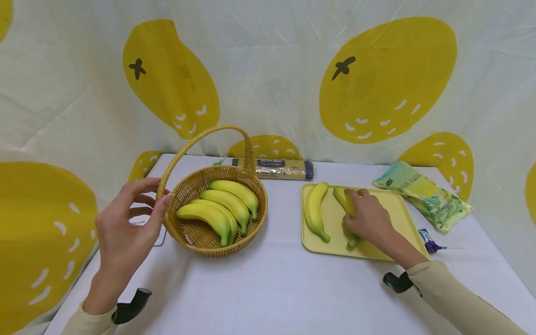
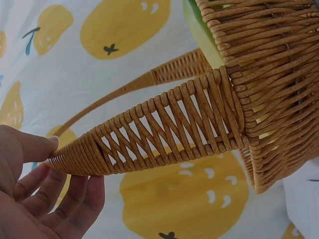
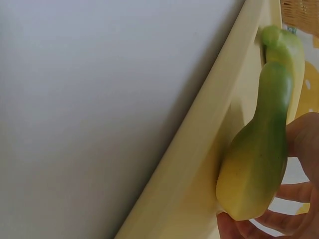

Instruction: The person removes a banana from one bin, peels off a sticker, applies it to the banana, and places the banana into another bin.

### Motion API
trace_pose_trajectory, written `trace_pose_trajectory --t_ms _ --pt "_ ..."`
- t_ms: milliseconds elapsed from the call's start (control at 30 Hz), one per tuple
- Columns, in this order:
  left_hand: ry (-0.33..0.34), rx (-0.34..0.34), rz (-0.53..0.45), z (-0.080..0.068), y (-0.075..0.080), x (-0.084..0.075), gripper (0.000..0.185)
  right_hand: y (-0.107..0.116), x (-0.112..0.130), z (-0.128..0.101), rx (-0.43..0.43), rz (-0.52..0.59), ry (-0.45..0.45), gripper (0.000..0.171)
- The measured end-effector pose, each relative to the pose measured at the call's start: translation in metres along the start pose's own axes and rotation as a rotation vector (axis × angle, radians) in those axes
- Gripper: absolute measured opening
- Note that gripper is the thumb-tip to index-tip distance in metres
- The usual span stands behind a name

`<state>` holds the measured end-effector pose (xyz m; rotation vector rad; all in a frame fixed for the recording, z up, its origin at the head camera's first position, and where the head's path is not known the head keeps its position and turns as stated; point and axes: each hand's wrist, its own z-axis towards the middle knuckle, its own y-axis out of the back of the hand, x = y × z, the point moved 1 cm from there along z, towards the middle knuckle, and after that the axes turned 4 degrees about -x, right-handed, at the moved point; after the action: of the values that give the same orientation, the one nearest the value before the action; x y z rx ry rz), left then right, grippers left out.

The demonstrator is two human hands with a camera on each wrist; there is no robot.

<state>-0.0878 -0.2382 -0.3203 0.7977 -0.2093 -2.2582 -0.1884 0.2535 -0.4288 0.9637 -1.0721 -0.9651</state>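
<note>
I take the yellow tray as my landmark. My right hand lies on it, fingers curled over a banana; the right wrist view shows fingers and thumb wrapped round the fruit's thick middle, with the stem end pointing at the tray's rim. Grip: closed on that banana, which appears to rest on the tray floor rather than hang above it, though I cannot tell for sure.

A second banana lies on the tray just left of the held one, apart from my hand.

Well left of the tray stands the wicker basket. My left hand is at its far side from the tray, fingertips touching the foot of the handle. The fingers are nearly straight and I see no wrap round the weave; I judge it a light steadying touch so the basket does not slide.

Counts:
- bananas on tray: 2
- bananas in basket: 4 visible, packed side by side
- baskets: 1; trays: 1

Behind the tray, toward the lemon-print backdrop, lies a long dark packet. To the tray's right sits a green pouch, and near the tray's right front corner a wrapped lollipop.
</note>
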Motion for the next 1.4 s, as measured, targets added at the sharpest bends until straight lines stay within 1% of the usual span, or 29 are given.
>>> trace_pose_trajectory --t_ms 333,433,600,700,900,1167,1400 --pt "0.002 0.018 0.008 0.001 0.002 -0.003 0.047 0.003 -0.017 -0.001 0.002 -0.018 -0.025 0.067" --pt "0.003 0.010 0.003 0.000 0.002 -0.002 0.047 0.004 -0.021 -0.001 0.000 -0.022 -0.027 0.068" --pt "0.005 -0.005 -0.006 0.000 0.001 -0.002 0.049 0.007 -0.024 0.000 -0.008 -0.016 -0.021 0.068" --pt "0.004 -0.003 -0.003 0.001 0.001 -0.003 0.048 0.011 -0.024 0.002 -0.029 -0.008 -0.003 0.067" --pt "-0.004 -0.015 -0.019 0.002 0.000 -0.004 0.047 0.019 -0.018 0.004 -0.061 -0.003 0.036 0.063" --pt "0.004 0.007 0.003 0.000 0.001 -0.001 0.049 0.027 -0.004 0.010 -0.076 -0.017 0.080 0.062" --pt "-0.001 0.003 -0.002 0.000 0.001 0.000 0.048 0.036 0.012 0.016 -0.105 -0.010 0.133 0.061"
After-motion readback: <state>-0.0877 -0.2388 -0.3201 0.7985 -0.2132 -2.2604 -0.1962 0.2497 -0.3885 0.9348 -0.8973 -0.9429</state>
